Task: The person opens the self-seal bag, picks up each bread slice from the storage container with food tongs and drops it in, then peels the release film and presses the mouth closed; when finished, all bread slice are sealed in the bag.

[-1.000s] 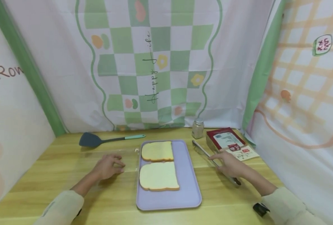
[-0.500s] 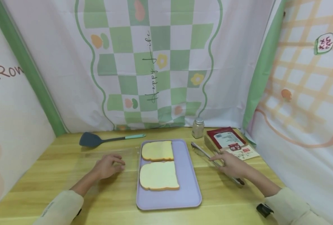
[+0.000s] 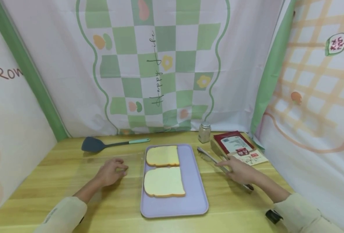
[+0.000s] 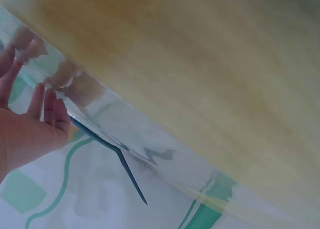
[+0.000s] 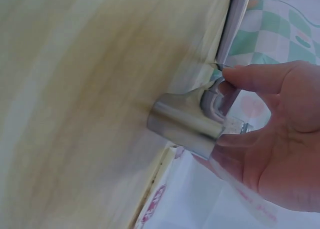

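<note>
My right hand (image 3: pixel 241 171) holds metal tongs (image 3: pixel 208 155) at the right of the tray, thumb on one side and fingers on the other. In the right wrist view, the broad metal end of the tongs (image 5: pixel 182 126) shows close over the wood. My left hand (image 3: pixel 110 173) lies left of the tray with its fingers loosely bent, gripping nothing. Under that hand shows a glossy transparent sheet (image 3: pixel 134 161). Two bread slices, a far one (image 3: pixel 162 156) and a near one (image 3: pixel 164 182), lie flat on the left side of the purple tray (image 3: pixel 193 194).
A dark spatula (image 3: pixel 93 144) with a mint handle lies at the back left. Behind the tray's right corner stands a small glass jar (image 3: pixel 204 133). A red and cream packet (image 3: pixel 236 145) rests at the back right. Printed curtains (image 3: pixel 166 64) close off the back and sides.
My right hand and the tongs have shifted slightly to the right, the tongs' near end most. My left hand has barely moved, and the tray and bread stay in place.
</note>
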The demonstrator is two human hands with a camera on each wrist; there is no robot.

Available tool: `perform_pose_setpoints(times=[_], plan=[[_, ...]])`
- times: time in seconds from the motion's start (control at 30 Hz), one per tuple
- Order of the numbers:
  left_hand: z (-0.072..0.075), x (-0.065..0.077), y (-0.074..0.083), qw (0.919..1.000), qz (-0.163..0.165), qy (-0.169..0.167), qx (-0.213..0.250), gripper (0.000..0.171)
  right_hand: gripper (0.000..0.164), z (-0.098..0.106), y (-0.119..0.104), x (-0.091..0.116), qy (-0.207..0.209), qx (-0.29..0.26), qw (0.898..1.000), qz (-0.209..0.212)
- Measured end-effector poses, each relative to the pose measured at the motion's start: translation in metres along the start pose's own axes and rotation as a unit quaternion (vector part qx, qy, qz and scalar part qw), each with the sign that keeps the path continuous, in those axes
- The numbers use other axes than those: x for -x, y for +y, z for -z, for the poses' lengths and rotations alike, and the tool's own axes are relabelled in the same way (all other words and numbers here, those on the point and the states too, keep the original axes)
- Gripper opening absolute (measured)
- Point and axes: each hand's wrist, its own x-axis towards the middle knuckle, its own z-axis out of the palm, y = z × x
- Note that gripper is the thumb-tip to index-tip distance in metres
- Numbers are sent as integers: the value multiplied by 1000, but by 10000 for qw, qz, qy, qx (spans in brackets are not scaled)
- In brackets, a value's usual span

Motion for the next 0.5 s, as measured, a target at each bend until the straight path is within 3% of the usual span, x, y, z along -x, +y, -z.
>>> perform_pose_setpoints(times=[0.33, 0.5], plan=[[-1, -1, 1, 9999, 38, 119, 17, 11, 29, -3, 2, -2, 377, 274, 9989, 1], [0, -2, -2, 9991, -189, 332, 163, 11, 29, -3, 2, -2, 424, 414, 9982, 37]])
